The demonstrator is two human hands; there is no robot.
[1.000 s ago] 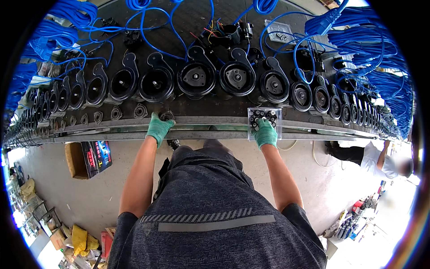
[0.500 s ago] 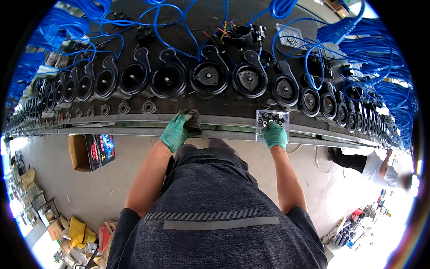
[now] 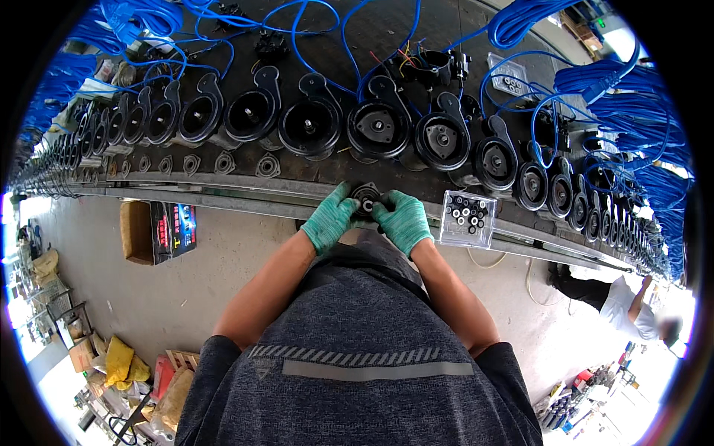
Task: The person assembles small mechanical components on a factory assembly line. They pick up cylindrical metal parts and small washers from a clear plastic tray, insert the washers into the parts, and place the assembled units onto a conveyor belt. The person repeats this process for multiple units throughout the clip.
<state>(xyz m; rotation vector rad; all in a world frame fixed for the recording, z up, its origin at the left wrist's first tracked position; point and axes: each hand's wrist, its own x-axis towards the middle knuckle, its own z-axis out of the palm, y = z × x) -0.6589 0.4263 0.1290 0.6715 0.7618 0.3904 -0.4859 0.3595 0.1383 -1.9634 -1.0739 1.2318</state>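
Left hand (image 3: 332, 220) and right hand (image 3: 404, 221), green-gloved: fingers closed on opposite sides of one dark flange (image 3: 365, 192), midway between them, roughly round. Clear tray (image 3: 467, 239): rightward, nearer right hand.

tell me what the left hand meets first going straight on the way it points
The left hand would first meet the dark flanged part at its fingertips; beyond, probably the round black housings, though depth is unclear.
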